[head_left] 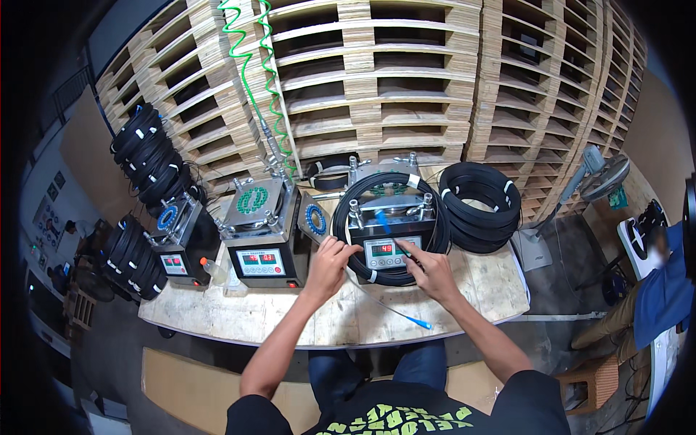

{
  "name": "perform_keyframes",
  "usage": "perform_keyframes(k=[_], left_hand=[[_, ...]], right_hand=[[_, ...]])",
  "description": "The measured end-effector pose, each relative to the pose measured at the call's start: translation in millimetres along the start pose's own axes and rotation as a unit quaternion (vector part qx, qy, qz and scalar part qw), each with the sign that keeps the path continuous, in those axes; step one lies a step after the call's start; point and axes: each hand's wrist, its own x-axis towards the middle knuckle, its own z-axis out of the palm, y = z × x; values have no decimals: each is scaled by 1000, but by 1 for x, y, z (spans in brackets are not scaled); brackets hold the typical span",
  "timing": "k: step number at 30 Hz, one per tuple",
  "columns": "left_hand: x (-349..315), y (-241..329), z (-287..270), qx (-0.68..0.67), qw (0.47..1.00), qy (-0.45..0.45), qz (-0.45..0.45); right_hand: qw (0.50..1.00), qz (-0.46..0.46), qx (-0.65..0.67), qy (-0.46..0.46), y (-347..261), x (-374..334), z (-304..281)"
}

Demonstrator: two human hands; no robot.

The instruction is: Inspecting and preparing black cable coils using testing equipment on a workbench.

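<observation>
A coil of black cable with white ties rests around the front of a machine with a red digital display. My left hand is closed at the coil's left side, thumb pointing toward the display. In front of the display, my right hand pinches something thin that I cannot make out. A blue connector shows above the display, within the coil. On the table below lies another cable end with a blue connector.
Two similar machines stand to the left, beside a small bottle. Stacked black coils sit at the right of the wooden table. Wooden pallets rise behind; a fan and another person are at right.
</observation>
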Motion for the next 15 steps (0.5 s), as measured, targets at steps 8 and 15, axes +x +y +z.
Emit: perform_keyframes(k=[8,15], left_hand=[[14,4,29,-108,974,125,-154],[16,8,35,-73,983,112,-129]], right_hand=[[983,114,138,-28,-20,-2,7],[961,82,257,-60,-26,9,-8]])
